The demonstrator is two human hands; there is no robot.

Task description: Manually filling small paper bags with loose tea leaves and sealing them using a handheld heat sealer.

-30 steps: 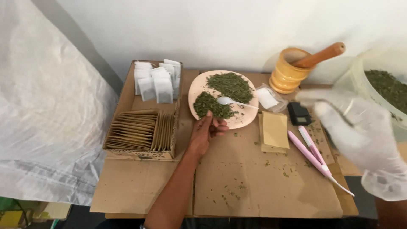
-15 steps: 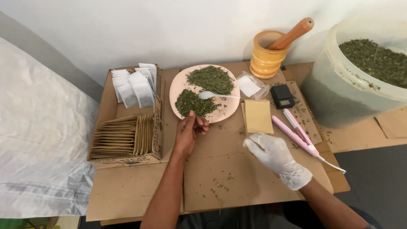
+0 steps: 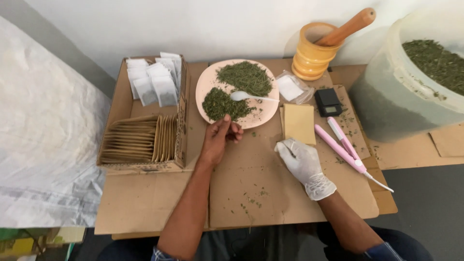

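My bare left hand [image 3: 218, 138] rests on the cardboard sheet just below a pink plate [image 3: 205, 84], fingers pinched together with nothing visible in them. The plate carries two heaps of dried green herb [image 3: 245, 77] and a white plastic spoon [image 3: 244, 96]. My right hand [image 3: 300, 160], in a white glove, lies loosely curled on the cardboard, its fingertips touching the lower edge of a flat tan paper pouch [image 3: 299, 123]. A pink handheld sealer [image 3: 345, 150] lies to the right of the gloved hand.
A cardboard box [image 3: 180, 121] at left holds white sachets [image 3: 154, 82] and stacked tan pouches [image 3: 135, 139]. A yellow mortar [image 3: 311, 58] with wooden pestle, a clear bag [image 3: 292, 88] and a small black scale [image 3: 328, 102] stand behind. A big tub of dried herb [image 3: 411, 92] is at right.
My gloved right hand came down from the upper right and settled on the cardboard at the tan pouch. The left hand stayed by the plate. The camera view shifted right and closer.
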